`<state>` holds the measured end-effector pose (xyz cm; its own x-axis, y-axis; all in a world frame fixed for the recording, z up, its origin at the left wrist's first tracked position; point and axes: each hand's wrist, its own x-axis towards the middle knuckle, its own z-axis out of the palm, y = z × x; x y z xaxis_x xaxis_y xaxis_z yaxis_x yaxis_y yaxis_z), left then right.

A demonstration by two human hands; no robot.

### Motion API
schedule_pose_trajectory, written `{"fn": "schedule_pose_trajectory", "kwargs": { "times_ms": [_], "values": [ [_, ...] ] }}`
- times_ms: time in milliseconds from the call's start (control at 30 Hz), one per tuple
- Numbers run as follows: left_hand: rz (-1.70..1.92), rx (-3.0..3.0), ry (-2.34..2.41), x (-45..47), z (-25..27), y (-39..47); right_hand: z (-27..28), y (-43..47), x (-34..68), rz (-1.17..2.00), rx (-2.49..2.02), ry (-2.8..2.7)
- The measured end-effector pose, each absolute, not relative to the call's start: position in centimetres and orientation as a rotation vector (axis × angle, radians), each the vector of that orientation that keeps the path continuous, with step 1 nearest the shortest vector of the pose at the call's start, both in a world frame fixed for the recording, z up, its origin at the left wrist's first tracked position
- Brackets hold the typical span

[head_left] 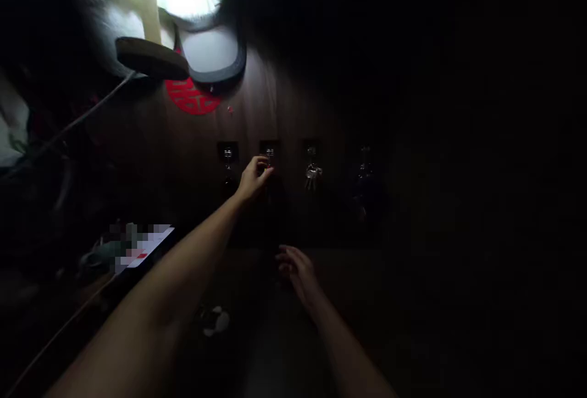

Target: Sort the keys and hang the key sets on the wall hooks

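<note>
My left hand [255, 179] reaches up to the second of the hooks on a dark wooden panel. Its thumb and fingers close in a pinch just under this hook [269, 151]; what lies between them is too small and dark to name. Right of it, a bunch of keys [312, 176] hangs from the third hook [312, 150]. A dark item hangs below the first hook [228, 151], left of my hand. Lower down, my right hand [297, 266] hovers with loosely bent fingers, slightly apart, and nothing visible in them.
A bright lamp [149, 13] stands at the upper left, its cord [92, 107] trailing left. Behind it are a dark-framed rounded object [213, 55] and a red round paper cutout [195, 98]. A lit screen [151, 245] lies left, a small white item [220, 320] below. The right side is dark.
</note>
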<state>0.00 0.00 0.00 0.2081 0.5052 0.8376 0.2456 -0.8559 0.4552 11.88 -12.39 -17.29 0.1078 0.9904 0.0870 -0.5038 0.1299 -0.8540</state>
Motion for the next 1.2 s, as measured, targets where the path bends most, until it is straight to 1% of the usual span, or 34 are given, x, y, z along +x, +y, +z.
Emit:
{"fn": "schedule_pose_trajectory", "kwargs": {
  "times_ms": [133,267,467,600,733,933,1200],
  "values": [
    [1.798,2.212,0.737,-0.2,-0.8,-0.6,-17.3,-12.4,11.9,1.27,-0.77,-0.806],
    [1.913,2.239,0.938,-0.1,-0.9,-1.1,-17.2,-12.5,12.0,1.281,-0.797,-0.814],
    [1.864,2.274,1.17,0.3,-0.4,-1.3,-17.2,-12.5,12.0,1.284,-0.813,-0.833],
    [1.793,2.355,1.261,0.0,-1.0,-2.0,-17.6,-12.3,12.0,1.281,-0.805,-0.848],
    [1.751,2.397,1.121,-0.7,-2.9,-2.6,-17.8,-12.1,12.1,1.279,-0.812,-0.854],
    [1.656,2.281,0.979,-2.1,-6.4,-3.6,-17.6,-12.1,12.1,1.28,-0.822,-0.831],
    [1.486,2.124,1.151,-5.3,-11.7,-6.6,-17.4,-12.2,12.2,1.263,-0.836,-0.825]
  ]
}}
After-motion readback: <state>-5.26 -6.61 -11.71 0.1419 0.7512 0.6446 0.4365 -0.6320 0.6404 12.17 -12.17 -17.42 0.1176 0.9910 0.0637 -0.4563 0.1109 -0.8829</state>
